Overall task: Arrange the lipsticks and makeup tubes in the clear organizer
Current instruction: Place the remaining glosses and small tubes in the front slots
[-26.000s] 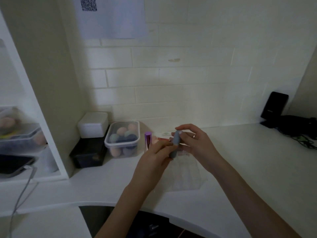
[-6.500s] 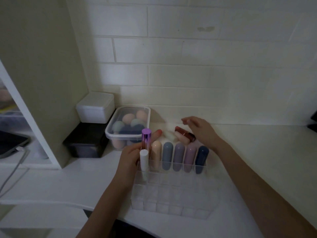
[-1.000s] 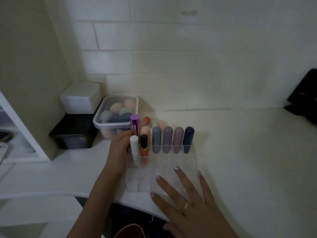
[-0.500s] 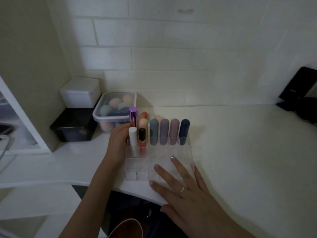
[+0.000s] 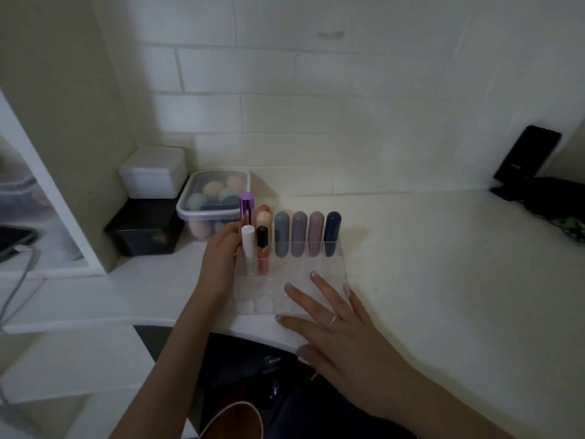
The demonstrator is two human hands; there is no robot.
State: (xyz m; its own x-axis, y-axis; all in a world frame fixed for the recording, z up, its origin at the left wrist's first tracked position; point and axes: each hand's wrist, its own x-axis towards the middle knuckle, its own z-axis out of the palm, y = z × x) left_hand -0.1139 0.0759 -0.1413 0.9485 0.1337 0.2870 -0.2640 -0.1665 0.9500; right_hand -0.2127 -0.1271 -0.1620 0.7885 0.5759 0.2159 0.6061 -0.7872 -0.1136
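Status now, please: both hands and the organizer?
Left hand touching white tube. Right hand flat on clear organizer. Tubes upright. Nothing in the way.

A home vanity corner: a white counter (image 5: 443, 264) against a painted brick wall (image 5: 316, 106), with a clear tub of makeup sponges (image 5: 213, 201) at far left.

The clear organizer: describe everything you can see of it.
The clear organizer is a see-through, plastic-looking grid of small square cells, standing flat on the white counter near its front edge. Its back rows hold upright tubes: a purple metallic one, a white one, a black-capped one, then peach, grey-blue, two mauve and a navy one. The front cells look empty. The left hand rests against its left side; the right hand lies flat, fingers spread over its front right part.
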